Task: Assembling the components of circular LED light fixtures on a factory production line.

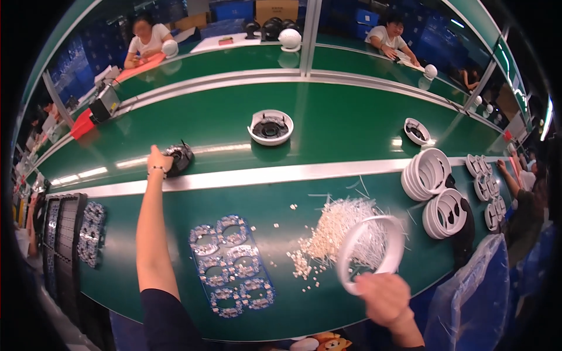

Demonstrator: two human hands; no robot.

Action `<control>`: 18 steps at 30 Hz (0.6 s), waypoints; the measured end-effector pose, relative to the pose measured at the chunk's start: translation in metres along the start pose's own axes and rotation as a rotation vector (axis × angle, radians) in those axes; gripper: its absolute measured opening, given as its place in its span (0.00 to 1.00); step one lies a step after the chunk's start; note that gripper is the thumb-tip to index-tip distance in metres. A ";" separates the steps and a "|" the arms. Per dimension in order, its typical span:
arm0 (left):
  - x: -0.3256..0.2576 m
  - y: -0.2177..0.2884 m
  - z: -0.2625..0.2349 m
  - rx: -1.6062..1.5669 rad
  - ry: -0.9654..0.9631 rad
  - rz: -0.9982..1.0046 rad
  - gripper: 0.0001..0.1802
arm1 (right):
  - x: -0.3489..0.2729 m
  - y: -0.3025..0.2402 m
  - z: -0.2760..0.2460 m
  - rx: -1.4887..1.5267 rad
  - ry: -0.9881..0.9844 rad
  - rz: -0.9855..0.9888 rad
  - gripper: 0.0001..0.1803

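Observation:
My left hand (158, 162) reaches forward onto the green belt. Its fingers close on the near-left side of a black round housing part (180, 159), which has a thin upright wire or prong. A white plastic ring (398, 248) is tilted up in my right hand (386, 298), with fingers wrapped round its lower rim. Behind the ring lies a heap of thin white strips (363, 225) and small cream-coloured connectors (319, 245). Between my arms lies a blue panel of ring-shaped circuit boards (232, 266).
White shells with black inserts sit on the belt, one mid-belt (271, 127) and one farther right (417, 131). Stacked white rings (426, 174) stand at right. A black rack (61, 234) and another board panel (92, 234) are at left. People (149, 44) work across the belt.

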State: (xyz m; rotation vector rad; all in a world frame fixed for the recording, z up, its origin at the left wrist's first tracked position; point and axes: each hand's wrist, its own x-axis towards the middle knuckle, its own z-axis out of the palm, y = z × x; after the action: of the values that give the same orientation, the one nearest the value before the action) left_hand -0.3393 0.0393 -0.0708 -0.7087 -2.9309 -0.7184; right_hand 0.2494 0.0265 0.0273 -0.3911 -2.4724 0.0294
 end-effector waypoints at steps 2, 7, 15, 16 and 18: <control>0.000 0.009 0.005 -0.065 0.073 0.044 0.39 | -0.014 -0.010 -0.001 0.081 -0.106 -0.010 0.09; 0.006 0.003 -0.008 -0.407 0.072 0.150 0.22 | -0.037 -0.027 0.010 0.120 -0.217 -0.024 0.13; -0.095 0.092 -0.032 -1.184 -0.332 0.188 0.18 | -0.083 -0.039 0.020 0.131 -0.340 -0.033 0.14; -0.107 0.097 -0.040 -1.208 -0.339 0.206 0.18 | -0.083 -0.041 0.022 0.139 -0.338 -0.031 0.14; -0.135 0.113 -0.055 -1.253 -0.374 0.239 0.18 | -0.081 -0.041 0.022 0.133 -0.355 -0.043 0.13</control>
State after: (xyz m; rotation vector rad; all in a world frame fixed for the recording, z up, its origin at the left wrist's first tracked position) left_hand -0.1721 0.0468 0.0072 -1.2750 -2.2218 -2.6093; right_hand 0.2868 -0.0341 -0.0337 -0.2954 -2.8075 0.2655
